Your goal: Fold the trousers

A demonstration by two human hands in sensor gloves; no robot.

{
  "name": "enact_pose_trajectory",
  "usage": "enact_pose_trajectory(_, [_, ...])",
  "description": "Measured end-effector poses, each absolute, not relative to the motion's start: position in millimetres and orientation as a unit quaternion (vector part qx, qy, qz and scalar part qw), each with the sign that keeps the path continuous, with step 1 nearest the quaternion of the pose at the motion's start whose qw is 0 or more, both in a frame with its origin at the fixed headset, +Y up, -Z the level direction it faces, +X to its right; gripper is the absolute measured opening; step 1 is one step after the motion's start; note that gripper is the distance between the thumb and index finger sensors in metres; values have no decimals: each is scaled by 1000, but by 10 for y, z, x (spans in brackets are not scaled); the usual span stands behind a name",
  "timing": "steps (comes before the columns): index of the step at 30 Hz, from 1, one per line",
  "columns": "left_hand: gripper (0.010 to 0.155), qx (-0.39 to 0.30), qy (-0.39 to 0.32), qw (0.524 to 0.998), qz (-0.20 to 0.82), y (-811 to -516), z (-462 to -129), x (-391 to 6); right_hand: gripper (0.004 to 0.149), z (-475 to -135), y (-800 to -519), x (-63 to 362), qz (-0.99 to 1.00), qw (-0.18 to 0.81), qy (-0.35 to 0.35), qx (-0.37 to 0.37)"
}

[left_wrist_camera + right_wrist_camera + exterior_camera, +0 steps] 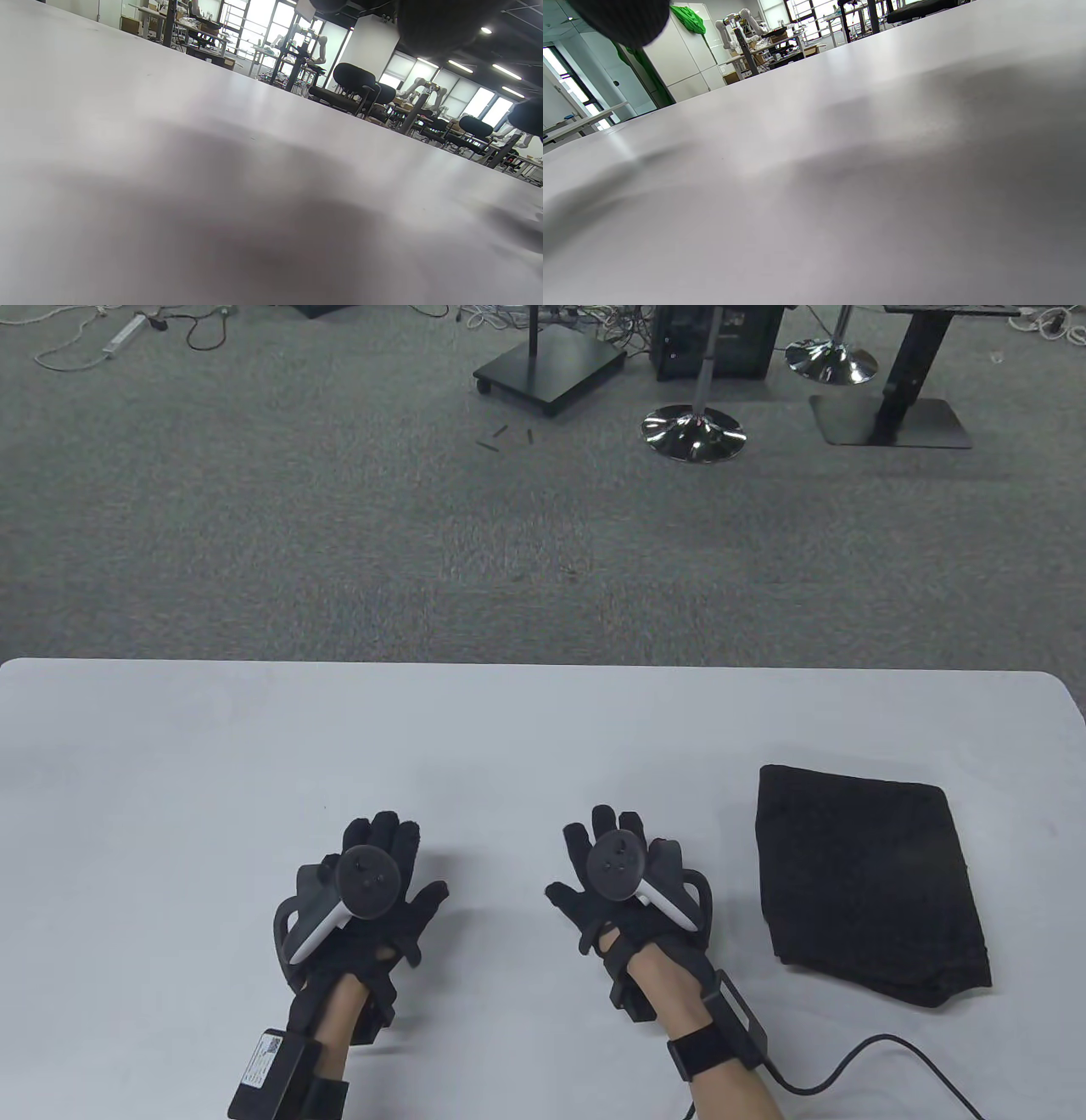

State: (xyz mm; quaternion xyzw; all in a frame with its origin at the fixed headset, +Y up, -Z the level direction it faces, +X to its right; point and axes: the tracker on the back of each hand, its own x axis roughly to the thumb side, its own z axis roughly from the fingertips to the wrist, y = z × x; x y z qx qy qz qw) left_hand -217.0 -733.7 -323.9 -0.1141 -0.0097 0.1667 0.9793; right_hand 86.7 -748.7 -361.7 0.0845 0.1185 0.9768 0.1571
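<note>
Hands (373, 891) (624, 882) flat on table (212, 763); trousers (870, 882) folded right.

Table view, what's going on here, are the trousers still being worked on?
Nobody is handling anything right now. The left hand and the right hand lie palm-down with fingers spread on the white table, both empty. The black trousers sit apart from them, to the right of the right hand, already folded into a compact rectangle. Judging by that, the fold looks finished. The wrist views show only bare tabletop.
</note>
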Motion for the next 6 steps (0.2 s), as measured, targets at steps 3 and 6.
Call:
enact_pose_trajectory(3, [84,-116,-10,979,165,-7342,-3242,-2165,72,-3613,-7483,875,977,158,119,82])
enact_pose_trajectory(6, [84,-117,-12,980,163,-7341,-3241,-2161,72,-3614,-7484,881,977,157,118,79])
